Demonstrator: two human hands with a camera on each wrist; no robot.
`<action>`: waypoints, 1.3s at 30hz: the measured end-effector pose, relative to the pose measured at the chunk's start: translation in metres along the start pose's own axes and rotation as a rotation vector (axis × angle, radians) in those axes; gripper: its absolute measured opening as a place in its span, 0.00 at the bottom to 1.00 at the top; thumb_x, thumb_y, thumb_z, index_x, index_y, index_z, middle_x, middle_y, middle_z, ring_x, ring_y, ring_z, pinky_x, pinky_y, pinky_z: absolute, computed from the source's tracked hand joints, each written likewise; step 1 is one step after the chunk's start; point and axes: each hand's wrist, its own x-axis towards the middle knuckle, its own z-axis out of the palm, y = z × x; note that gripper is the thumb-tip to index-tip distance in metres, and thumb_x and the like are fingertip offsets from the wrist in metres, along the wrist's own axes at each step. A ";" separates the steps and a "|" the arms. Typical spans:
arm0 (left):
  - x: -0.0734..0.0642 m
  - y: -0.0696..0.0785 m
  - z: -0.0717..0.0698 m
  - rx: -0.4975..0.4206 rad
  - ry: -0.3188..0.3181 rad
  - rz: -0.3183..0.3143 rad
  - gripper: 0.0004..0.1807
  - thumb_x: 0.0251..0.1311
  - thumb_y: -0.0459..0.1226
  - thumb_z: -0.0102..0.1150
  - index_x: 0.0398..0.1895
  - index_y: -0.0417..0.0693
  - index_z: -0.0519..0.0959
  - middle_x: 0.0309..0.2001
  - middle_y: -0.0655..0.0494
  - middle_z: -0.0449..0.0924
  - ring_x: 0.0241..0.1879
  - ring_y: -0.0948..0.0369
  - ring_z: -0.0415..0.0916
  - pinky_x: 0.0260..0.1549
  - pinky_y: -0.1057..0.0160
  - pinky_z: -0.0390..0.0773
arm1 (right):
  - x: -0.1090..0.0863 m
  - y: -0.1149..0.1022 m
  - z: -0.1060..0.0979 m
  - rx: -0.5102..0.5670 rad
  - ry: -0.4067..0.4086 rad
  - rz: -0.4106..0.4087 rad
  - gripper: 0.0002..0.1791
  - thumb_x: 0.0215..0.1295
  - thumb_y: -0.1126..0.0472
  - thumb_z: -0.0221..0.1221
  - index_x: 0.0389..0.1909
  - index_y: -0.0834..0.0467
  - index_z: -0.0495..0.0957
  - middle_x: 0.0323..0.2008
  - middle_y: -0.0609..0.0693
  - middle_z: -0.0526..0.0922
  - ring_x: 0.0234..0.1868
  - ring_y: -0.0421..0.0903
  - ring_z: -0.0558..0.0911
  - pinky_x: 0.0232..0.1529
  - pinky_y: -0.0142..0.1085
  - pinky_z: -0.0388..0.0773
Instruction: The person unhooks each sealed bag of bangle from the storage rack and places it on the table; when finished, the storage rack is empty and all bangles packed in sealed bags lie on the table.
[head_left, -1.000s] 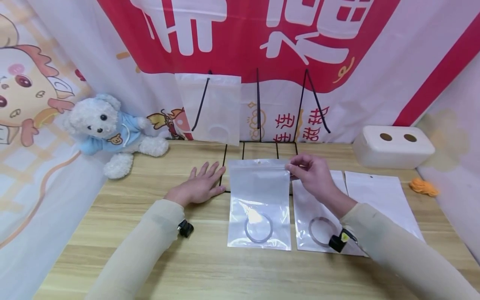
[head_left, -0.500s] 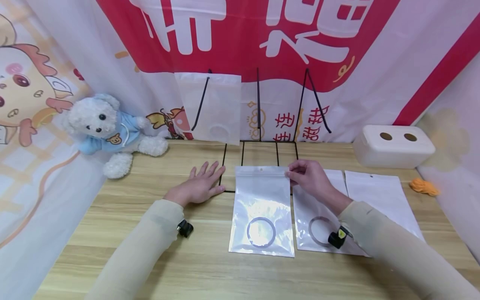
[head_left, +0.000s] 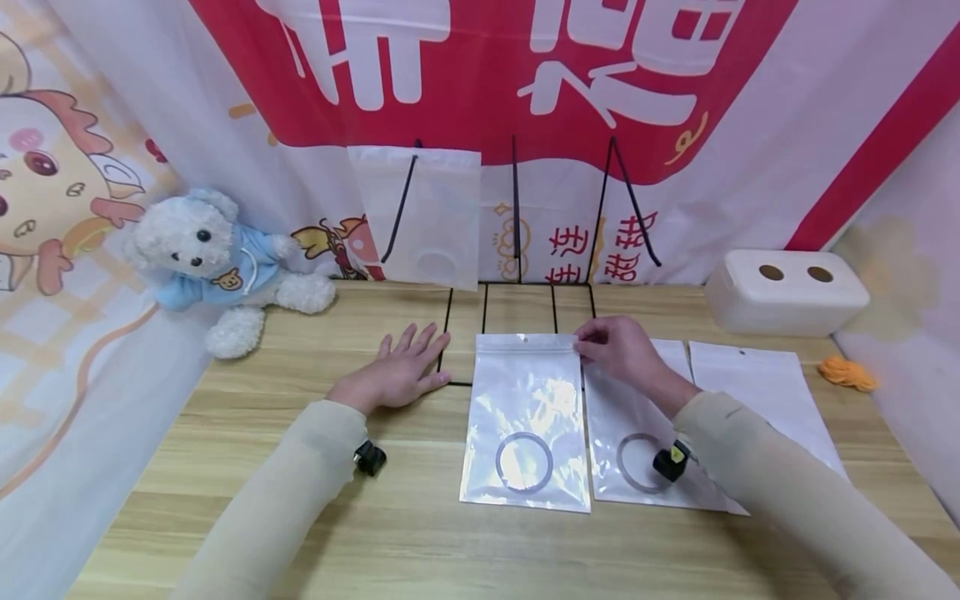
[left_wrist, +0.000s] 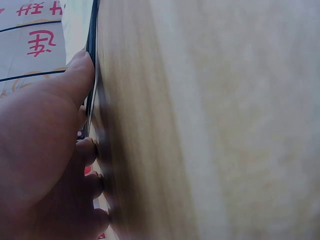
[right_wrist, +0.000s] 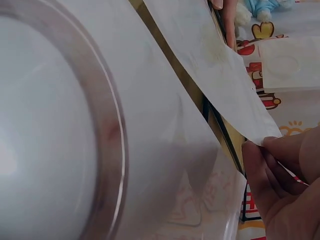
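Observation:
My right hand [head_left: 618, 350] pinches the upper right corner of a clear-fronted zip bag [head_left: 517, 392] that lies on the table with a ring-shaped bangle [head_left: 524, 436] inside. In the right wrist view, thumb and finger meet on the edge of that bag [right_wrist: 235, 100]. My left hand [head_left: 397, 371] rests flat on the table and the left side of a black wire rack base [head_left: 460, 384], fingers spread. Under my right forearm lies a second bag [head_left: 611, 442] with a bangle [head_left: 626, 462]. A third white bag [head_left: 757, 392] lies farther right, partly covered by the sleeve.
Another bag [head_left: 423, 217] hangs on the rack's left hook [head_left: 400, 208]. Two more black hooks stand to its right. A plush bear [head_left: 225, 258] sits at the back left. At the right are a white box with two holes [head_left: 787, 292] and an orange bundle [head_left: 847, 372].
The pinched bag has come down flat on the table, shifting slightly right and toward me. My right hand moved a little with it. The left hand has stayed in place.

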 end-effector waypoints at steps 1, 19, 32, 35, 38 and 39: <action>0.000 0.000 0.000 -0.006 -0.002 -0.002 0.42 0.85 0.58 0.42 0.91 0.55 0.43 0.90 0.45 0.31 0.88 0.37 0.24 0.80 0.24 0.27 | 0.001 0.000 0.000 -0.015 0.000 0.001 0.09 0.75 0.63 0.67 0.51 0.58 0.88 0.47 0.56 0.91 0.47 0.50 0.87 0.48 0.41 0.86; 0.002 -0.003 0.003 -0.025 -0.002 -0.016 0.43 0.84 0.60 0.42 0.91 0.58 0.42 0.90 0.48 0.29 0.88 0.39 0.22 0.81 0.26 0.26 | 0.010 0.005 -0.004 -0.100 -0.080 -0.047 0.06 0.76 0.64 0.66 0.48 0.58 0.89 0.41 0.54 0.90 0.41 0.47 0.86 0.45 0.38 0.85; 0.008 -0.015 0.011 -0.056 0.022 0.021 0.46 0.80 0.68 0.37 0.91 0.62 0.42 0.91 0.48 0.30 0.88 0.37 0.22 0.78 0.23 0.23 | 0.014 0.008 -0.012 -0.121 -0.039 -0.039 0.14 0.76 0.60 0.66 0.58 0.58 0.87 0.52 0.57 0.89 0.53 0.53 0.85 0.57 0.48 0.85; 0.008 -0.015 0.011 -0.060 0.017 0.013 0.45 0.80 0.68 0.37 0.91 0.63 0.41 0.91 0.50 0.29 0.88 0.39 0.21 0.79 0.24 0.23 | 0.015 0.010 -0.018 -0.103 -0.044 -0.013 0.15 0.77 0.60 0.65 0.60 0.58 0.86 0.54 0.57 0.88 0.53 0.53 0.85 0.55 0.47 0.86; 0.009 -0.015 0.011 -0.052 0.012 0.001 0.45 0.81 0.67 0.39 0.91 0.65 0.40 0.91 0.52 0.27 0.88 0.41 0.20 0.80 0.26 0.23 | 0.015 0.012 -0.025 -0.095 -0.037 -0.021 0.16 0.78 0.60 0.64 0.62 0.58 0.85 0.55 0.58 0.88 0.54 0.54 0.86 0.55 0.47 0.86; 0.009 -0.016 0.011 -0.050 0.013 0.001 0.45 0.81 0.67 0.38 0.91 0.65 0.40 0.91 0.52 0.27 0.88 0.41 0.21 0.80 0.26 0.23 | 0.015 0.012 -0.027 -0.096 -0.032 -0.035 0.16 0.78 0.61 0.64 0.62 0.59 0.85 0.56 0.59 0.88 0.55 0.55 0.86 0.56 0.48 0.86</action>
